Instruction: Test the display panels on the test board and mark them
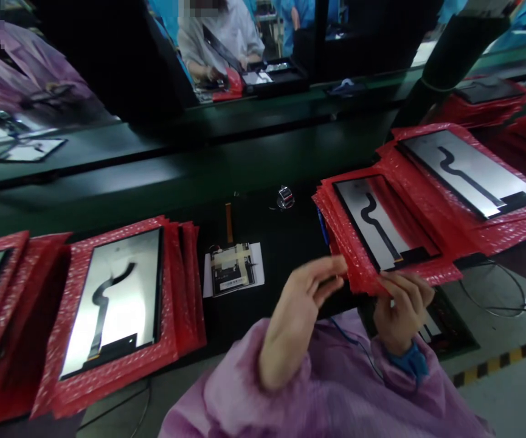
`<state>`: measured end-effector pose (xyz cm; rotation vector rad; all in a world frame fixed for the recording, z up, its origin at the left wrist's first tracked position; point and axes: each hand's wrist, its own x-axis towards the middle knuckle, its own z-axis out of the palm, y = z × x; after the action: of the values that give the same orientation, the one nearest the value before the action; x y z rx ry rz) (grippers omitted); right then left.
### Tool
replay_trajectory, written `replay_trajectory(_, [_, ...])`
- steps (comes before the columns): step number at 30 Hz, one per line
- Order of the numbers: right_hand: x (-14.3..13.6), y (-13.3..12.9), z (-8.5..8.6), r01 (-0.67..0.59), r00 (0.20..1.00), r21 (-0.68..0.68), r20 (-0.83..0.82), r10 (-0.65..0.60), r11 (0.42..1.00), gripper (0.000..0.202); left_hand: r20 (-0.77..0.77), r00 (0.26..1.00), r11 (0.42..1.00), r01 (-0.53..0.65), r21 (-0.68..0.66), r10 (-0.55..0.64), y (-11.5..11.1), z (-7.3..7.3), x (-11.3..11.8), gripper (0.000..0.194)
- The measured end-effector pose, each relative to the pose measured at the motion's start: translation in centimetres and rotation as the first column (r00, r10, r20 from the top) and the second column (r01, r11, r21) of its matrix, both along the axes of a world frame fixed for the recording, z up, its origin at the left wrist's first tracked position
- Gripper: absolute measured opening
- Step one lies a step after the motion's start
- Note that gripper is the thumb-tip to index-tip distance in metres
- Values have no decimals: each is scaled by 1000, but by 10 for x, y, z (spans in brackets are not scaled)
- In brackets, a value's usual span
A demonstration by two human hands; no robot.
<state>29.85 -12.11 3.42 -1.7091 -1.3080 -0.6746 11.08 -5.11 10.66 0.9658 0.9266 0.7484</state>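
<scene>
In front of me a display panel (366, 225), with a dark curved flex cable on its silver back, lies partly inside a red bubble-wrap bag (347, 243) on top of a stack of such bags. My right hand (402, 307) has its fingers closed at the near edge of this bag, by the panel's lower corner. Just left of the bag, my left hand (306, 298) reaches out with fingers extended and thumb apart, nothing visible between them. Whether its fingertips touch the bag's edge I cannot tell.
More panels on red bags form stacks at the right (472, 170) and left (121, 292). Between them lie a small taped electronic part (233, 267), an orange flex strip (229, 222) and a shiny roll (285, 198). Co-workers sit beyond the green bench (244, 146).
</scene>
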Motion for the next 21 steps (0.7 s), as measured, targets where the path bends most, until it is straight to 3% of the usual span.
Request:
replay_trajectory(1, [-4,-2,-1,-28,999,15,23,28,999,24,102,994,994,39,-97,-29,12,-9,16,49])
replay_trajectory(4, [-23,-9,-7,-110,988,-30,107,113,993,29,211,972,963,149,-223,-101,30,-31,55,56])
replay_trajectory(7, [-46,-18,-13,-258,942,-156,179,284,953,33,311,939,925,242,-292,-148,31,-40,63,61])
replay_trajectory(11, [-65,-24,-10,-407,892,-182,132,432,895,24,260,961,941,169,-292,-92,26,-41,31,47])
replay_trajectory(15, [-67,-19,1,-393,917,-145,6,398,908,31,165,986,929,63,-364,-2,34,-48,-21,48])
replay_trajectory(18, [-64,-8,-3,-290,955,-318,-153,253,903,47,60,997,918,-28,-395,56,44,-60,-50,58])
replay_trajectory(21, [-62,2,-19,-315,946,-542,-246,211,779,81,38,996,916,-60,-397,81,49,-73,-58,66])
